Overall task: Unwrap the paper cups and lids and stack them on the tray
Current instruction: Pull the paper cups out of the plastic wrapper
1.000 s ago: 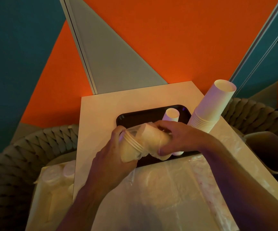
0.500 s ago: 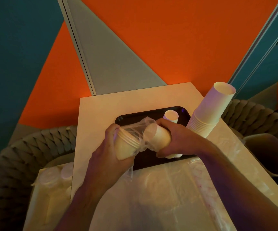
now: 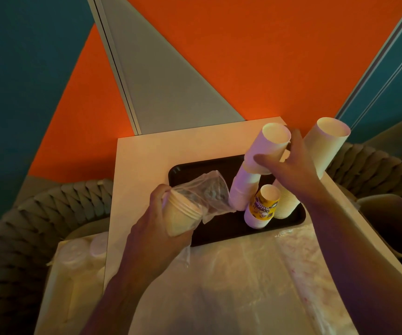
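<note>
While I watch through the head camera, my left hand [image 3: 157, 221] grips a short stack of cups [image 3: 183, 217] half out of its clear wrapper [image 3: 209, 192], beside the tray's [image 3: 221, 234] left edge. My right hand [image 3: 289, 165] grips the upper end of a tall cup stack [image 3: 255, 170] leaning above the tray. A yellow printed cup [image 3: 264, 206] stands on the tray.

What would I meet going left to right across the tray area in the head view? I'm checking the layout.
Left hand holding wrapped cups, loose plastic wrap, leaning white cup stack, yellow printed cup, tall cup stack at the tray's right edge.
</note>
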Available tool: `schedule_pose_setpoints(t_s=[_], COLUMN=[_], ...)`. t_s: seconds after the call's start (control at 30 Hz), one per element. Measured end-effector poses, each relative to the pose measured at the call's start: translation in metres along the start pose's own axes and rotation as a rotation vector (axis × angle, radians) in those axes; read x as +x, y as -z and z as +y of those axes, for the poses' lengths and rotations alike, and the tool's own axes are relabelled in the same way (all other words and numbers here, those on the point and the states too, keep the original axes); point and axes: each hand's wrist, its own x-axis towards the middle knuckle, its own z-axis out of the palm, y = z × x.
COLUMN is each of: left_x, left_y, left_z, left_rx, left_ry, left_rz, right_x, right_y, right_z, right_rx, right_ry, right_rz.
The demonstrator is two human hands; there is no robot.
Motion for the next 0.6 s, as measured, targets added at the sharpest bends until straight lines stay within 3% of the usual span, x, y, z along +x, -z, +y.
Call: schedule_pose_setpoints(t_s=[0.27, 0.6], left_x=[-0.001, -0.002], left_y=[0.001, 0.004], left_z=[0.0, -0.005], left_rx=[-0.007, 0.013], left_ry=[0.015, 0.014], left_rz=[0.0, 0.01], right_x=[0.011, 0.006], right_y=[-0.02, -0.036], right_z=[0.032, 0.061], right_rx=[-0.271, -0.551], right_ry=[0.109, 0.021], right_rz=[-0.001, -0.087])
